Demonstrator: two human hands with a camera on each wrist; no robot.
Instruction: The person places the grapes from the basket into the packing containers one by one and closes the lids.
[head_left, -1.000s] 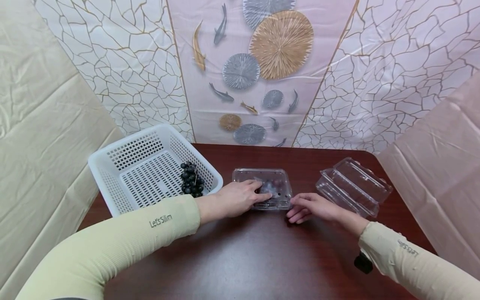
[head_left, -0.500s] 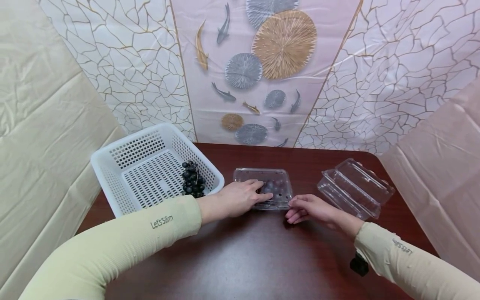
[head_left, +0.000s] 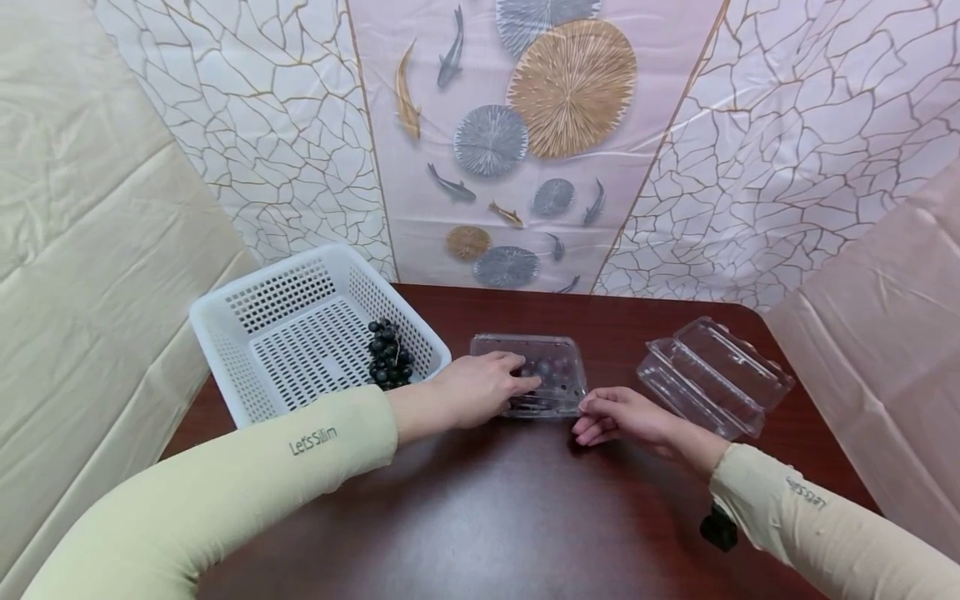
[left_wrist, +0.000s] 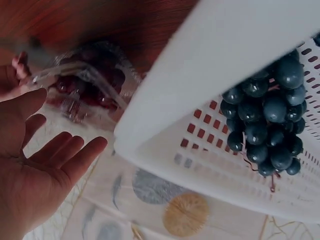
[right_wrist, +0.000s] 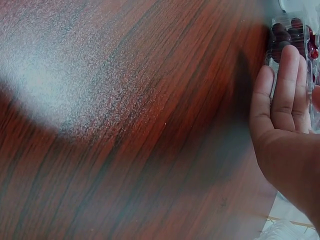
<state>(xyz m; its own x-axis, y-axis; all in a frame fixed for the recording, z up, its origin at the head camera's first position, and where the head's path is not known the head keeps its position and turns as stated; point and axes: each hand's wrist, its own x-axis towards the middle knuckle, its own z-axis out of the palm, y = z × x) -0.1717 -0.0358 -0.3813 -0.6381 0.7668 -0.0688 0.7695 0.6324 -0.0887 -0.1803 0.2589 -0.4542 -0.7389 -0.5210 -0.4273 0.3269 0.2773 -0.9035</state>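
Leftmost, white basket (head_left: 307, 342), dark grapes (head_left: 388, 354) along its right wall; left sleeve (head_left: 300, 458) crosses its near side. Strip of table (head_left: 510, 517) separates basket from box (head_left: 561, 393), which sits mid-table, in from the far edge. Left hand (head_left: 487, 385): fingers extended over the box lid, gripping nothing. Right hand (head_left: 618, 414): fingers nearly straight at the box's near right corner (thumb pinch: cannot tell). Left wrist view shows red grapes (left_wrist: 90, 87) in the box; head view blurs them. Far right, unfolded clamshell (head_left: 716, 375), beyond the right wrist.
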